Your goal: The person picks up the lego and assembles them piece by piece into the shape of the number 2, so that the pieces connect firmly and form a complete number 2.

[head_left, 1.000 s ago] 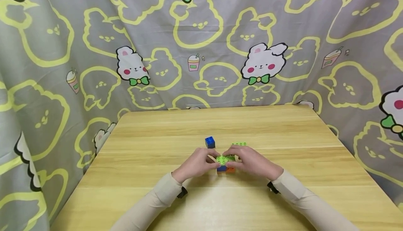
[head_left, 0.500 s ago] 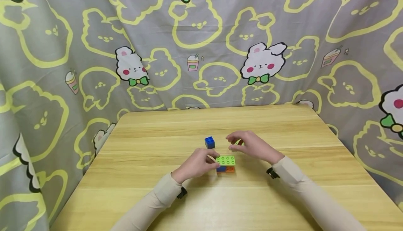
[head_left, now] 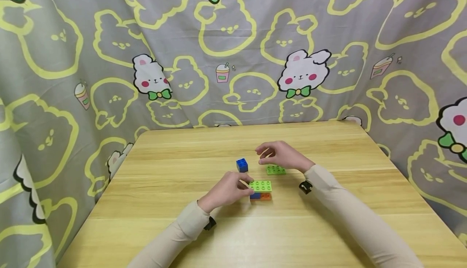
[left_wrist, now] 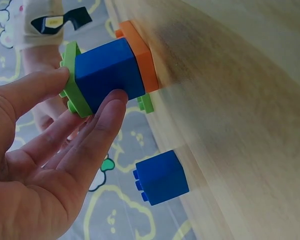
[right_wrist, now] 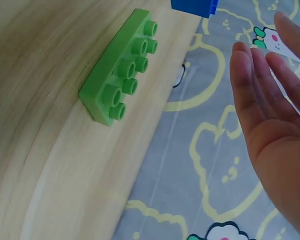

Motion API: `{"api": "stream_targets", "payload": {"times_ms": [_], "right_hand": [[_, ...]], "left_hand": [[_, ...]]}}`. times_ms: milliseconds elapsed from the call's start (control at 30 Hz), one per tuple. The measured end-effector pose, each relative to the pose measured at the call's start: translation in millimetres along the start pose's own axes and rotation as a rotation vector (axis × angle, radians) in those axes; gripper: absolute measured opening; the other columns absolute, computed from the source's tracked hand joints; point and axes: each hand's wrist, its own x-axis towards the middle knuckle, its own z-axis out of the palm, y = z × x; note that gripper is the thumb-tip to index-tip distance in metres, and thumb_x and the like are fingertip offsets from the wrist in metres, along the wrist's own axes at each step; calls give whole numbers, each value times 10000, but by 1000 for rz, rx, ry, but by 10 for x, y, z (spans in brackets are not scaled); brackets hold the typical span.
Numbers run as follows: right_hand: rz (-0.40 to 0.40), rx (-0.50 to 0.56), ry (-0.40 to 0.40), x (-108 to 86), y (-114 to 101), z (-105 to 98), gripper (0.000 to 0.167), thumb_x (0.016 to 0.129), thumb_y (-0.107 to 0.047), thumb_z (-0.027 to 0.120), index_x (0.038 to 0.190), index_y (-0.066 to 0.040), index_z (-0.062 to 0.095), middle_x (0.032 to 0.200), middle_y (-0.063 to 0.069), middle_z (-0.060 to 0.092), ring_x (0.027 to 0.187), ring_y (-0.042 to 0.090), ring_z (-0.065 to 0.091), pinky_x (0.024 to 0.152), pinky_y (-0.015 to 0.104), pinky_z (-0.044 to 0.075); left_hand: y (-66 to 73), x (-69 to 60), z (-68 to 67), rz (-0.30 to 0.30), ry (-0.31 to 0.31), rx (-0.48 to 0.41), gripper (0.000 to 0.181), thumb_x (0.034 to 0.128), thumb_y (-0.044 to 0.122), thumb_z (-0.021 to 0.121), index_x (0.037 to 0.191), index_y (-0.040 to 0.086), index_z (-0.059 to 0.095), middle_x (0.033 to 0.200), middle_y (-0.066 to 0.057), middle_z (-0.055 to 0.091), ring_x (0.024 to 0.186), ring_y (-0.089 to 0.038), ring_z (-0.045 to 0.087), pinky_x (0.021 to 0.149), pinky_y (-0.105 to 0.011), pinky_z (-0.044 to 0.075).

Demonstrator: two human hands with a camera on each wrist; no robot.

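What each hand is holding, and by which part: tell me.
The left hand holds the block stack by one end, thumb at the green top brick, a fingertip against the blue block below. The right hand holds nothing.

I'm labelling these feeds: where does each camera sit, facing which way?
Head: on the head, facing forward and down at the wooden table; left hand, right hand and sleeves show.
Left wrist: worn there, facing the green-blue-orange brick stack; the left hand pinches it, right hand beyond.
Right wrist: worn there, facing the loose green brick; only the right hand shows.
Wrist views share the loose blue brick.
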Motion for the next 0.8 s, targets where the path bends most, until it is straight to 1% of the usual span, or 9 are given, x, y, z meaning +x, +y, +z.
{"api": "stream_targets", "payload": {"times_ms": [67,200,300,433,500,700,800], "right_hand": [[0,18,-17,51,25,18,405,939,-260,766,1307,-116,675,1235,153,710,1049,166,709,896,355,591],[-12,62,-58,164,81,80,415,942,-199,763,1331,-104,656,1287,183,672,1067,179,705,955,393,572],[-21,69,-80,236,99,131,433,936,-157,766,1346,-90,644,1310,190,651,1064,183,696,975,411,561],[-35,49,-88,303,98,190,465,928,-135,771,1360,-44,624,1311,187,638,1044,180,679,958,407,564],[-35,39,-94,328,95,218,481,927,-133,772,1368,-25,612,1311,176,636,1036,174,673,938,384,569],[-5,36,-114,370,66,277,519,921,-159,783,1389,-38,594,1309,127,620,1048,175,668,842,318,590],[9,34,-118,388,56,301,537,912,-176,795,1392,-46,593,1309,104,617,1047,174,666,827,307,588]], "left_hand": [[-2,0,-2,5,2,-3,293,950,164,747,1208,28,720,1207,-120,725,939,-185,752,754,-275,605],[-9,1,-2,7,2,-6,297,951,171,747,1213,32,719,1214,-118,723,941,-180,751,757,-269,603],[-12,0,-2,8,-2,-3,301,955,176,744,1220,37,717,1222,-114,721,943,-166,749,758,-259,601],[-20,1,1,8,-5,-3,308,956,177,742,1227,34,713,1229,-115,720,947,-163,749,761,-258,602],[-23,2,1,6,-5,-2,311,954,179,745,1225,32,713,1227,-122,720,948,-169,750,762,-262,603],[-26,-1,-6,17,-4,0,319,945,181,756,1219,24,712,1219,-141,719,945,-196,754,760,-280,608],[-29,-1,-8,19,-6,-1,331,948,184,752,1233,22,708,1227,-144,717,945,-193,753,757,-274,607]]}}
